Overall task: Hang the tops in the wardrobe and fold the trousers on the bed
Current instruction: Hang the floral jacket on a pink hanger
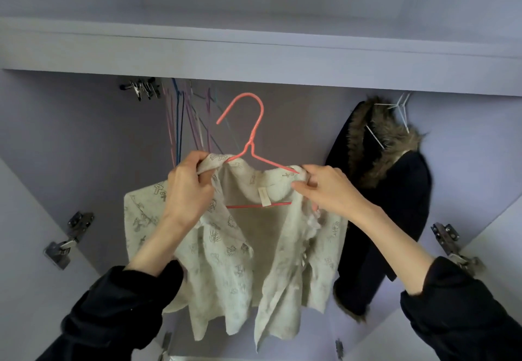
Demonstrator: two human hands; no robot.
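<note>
A cream printed top hangs open-fronted on a pink wire hanger, held up inside the wardrobe. The hanger's hook is free in the air below the wardrobe's top panel. My left hand grips the top's left shoulder over the hanger arm. At the right shoulder, my right hand pinches the fabric where the hanger's wire end pokes out. The hanging rail is hidden behind the top panel. No trousers or bed are in view.
Several bare wire hangers hang at the back left, with a cluster of clips beside them. A black coat with a fur collar hangs on a white hanger at the right. Both wardrobe doors stand open, their hinges showing.
</note>
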